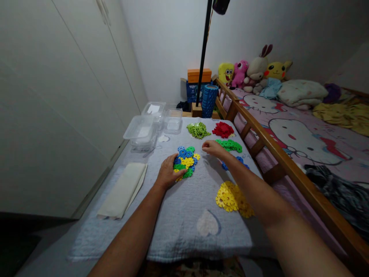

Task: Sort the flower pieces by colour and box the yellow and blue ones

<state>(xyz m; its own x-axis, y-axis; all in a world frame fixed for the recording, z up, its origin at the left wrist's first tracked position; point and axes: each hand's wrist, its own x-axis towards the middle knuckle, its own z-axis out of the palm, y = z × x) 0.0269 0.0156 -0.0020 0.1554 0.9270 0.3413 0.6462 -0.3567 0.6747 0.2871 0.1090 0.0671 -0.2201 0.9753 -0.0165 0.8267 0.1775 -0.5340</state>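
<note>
Fingers apart, my left hand [169,172] rests at the left side of a mixed pile of blue, green and yellow flower-shaped plastic pieces [186,161]. My right hand [212,148] hovers to the right of that pile with its fingers curled together; whatever they hold, if anything, is hidden. Just beyond it lie green pieces [230,145]. Blue pieces [242,161] are partly covered by my right forearm, as are yellow pieces [227,197] closer to me. Light green pieces [198,130] and red pieces [223,130] form heaps at the far side.
Clear plastic containers [173,120] and a lid [138,127] stand at the far left of the cloth-covered table [178,227]. A folded cream cloth [122,190] lies at left. A wooden bed rail [271,148] borders the right side. A black pole [203,54] rises behind.
</note>
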